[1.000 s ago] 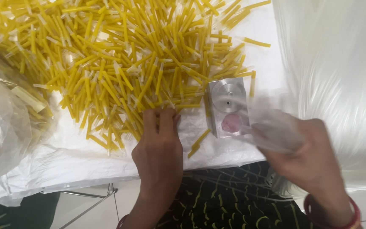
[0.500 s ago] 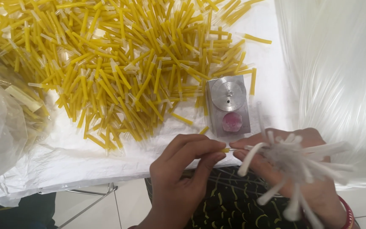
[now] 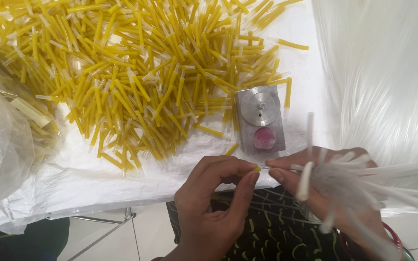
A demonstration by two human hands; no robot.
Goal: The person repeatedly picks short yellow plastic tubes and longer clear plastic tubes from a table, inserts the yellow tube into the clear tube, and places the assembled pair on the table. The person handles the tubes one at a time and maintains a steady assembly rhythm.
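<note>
My left hand (image 3: 214,203) pinches a short yellow tube piece (image 3: 253,169) between thumb and fingers at the table's front edge. My right hand (image 3: 325,193) holds a bunch of thin clear tubes (image 3: 359,179) that fan out to the right. Its thumb and forefinger guide one clear tube end against the yellow piece, so the two hands meet tip to tip. A big heap of yellow tube pieces (image 3: 136,72) covers the white table cover (image 3: 97,179) behind my hands.
A small metal block (image 3: 260,121) with a round disc and a pink pad sits just behind my hands. A clear plastic bag (image 3: 6,135) with yellow pieces lies at the left. A mass of long clear tubing (image 3: 383,72) fills the right side.
My left hand left the yellow heap with one piece and came back to the table edge. My right hand brought the clear tube bunch in to meet it.
</note>
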